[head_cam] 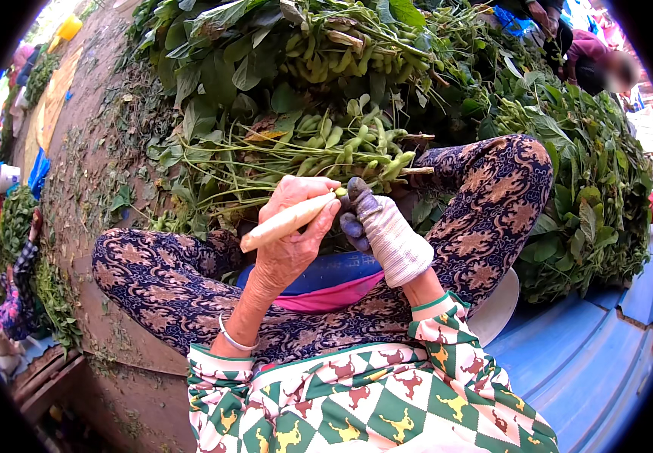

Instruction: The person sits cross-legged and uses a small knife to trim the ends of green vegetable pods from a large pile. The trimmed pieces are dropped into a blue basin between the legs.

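Observation:
My bare left hand (292, 238) grips a pale, tapered object (287, 222), possibly a wooden handle, whose blunt end points down and left. At its other end a small green piece (340, 192), perhaps a soybean pod, shows between my hands. My right hand (386, 229) wears a knit glove with dark coated fingertips. Its fingers curl close to that green piece, but whether they hold it is hidden. Just beyond my hands lie cut soybean plants (360, 139) with green pods. Between my legs sits a blue container (326, 274) bearing writing, with pink material along its near edge.
A large heap of leafy soybean plants (213, 51) rises ahead and continues down my right side (581, 209). Blue corrugated sheeting (558, 345) lies at lower right. Other people work at upper right (587, 56) and far left (18, 294). Fallen leaves litter the ground (86, 164).

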### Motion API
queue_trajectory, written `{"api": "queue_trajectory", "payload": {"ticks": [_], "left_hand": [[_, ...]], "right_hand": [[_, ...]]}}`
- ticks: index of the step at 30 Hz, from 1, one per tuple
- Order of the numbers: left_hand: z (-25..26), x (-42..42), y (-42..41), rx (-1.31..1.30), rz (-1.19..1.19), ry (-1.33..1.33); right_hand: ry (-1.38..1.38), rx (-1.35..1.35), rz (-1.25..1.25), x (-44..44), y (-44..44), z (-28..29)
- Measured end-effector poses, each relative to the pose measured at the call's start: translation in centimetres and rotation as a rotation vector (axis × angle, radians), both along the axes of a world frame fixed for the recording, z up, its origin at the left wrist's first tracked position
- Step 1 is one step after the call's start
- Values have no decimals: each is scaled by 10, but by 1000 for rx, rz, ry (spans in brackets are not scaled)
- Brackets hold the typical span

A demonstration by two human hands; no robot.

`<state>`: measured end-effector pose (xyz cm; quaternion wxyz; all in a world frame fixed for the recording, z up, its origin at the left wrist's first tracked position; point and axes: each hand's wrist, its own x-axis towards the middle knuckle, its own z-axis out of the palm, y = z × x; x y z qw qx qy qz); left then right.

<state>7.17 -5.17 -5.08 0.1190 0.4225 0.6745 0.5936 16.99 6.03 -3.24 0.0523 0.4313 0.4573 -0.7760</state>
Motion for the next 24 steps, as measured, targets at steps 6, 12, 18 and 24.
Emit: {"api": "queue_trajectory", "payload": {"ticks": [6,12,18,24], "left_hand": [[1,2,-7,4,-39,30],[5,6,-10,-76,101,-419],[7,11,-7,-6,127,-692],[-7,13,-8,-16,138,-633]], "right_hand": [[130,106,135,9,9,-16],[102,660,293,3,9,-18],[116,815,354,5,11,-34],[42,954,403,7,3,-37]]}}
